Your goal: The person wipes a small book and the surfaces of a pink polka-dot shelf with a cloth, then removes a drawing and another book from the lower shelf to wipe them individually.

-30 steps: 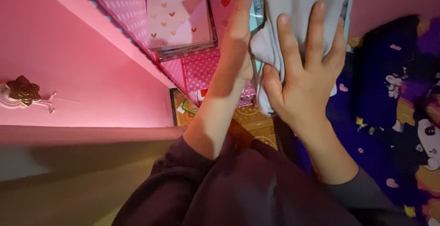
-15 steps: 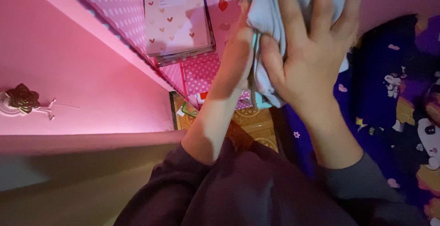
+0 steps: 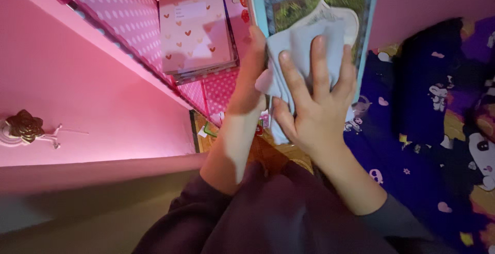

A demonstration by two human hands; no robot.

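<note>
Nearest me, my right hand [image 3: 314,112] lies flat with fingers [image 3: 318,61] spread, pressing a grey cloth [image 3: 294,53] against the face of a light-blue framed picture [image 3: 314,6]. My left hand [image 3: 250,81] stands edge-on at the frame's left side, fingers straight along its edge, steadying it; I cannot tell how firmly it grips. Right of the frame lies dark blue cartoon-print fabric [image 3: 438,109]. Farther left, a heart-patterned pink notebook [image 3: 196,30] rests inside a pink polka-dot box [image 3: 124,12].
</note>
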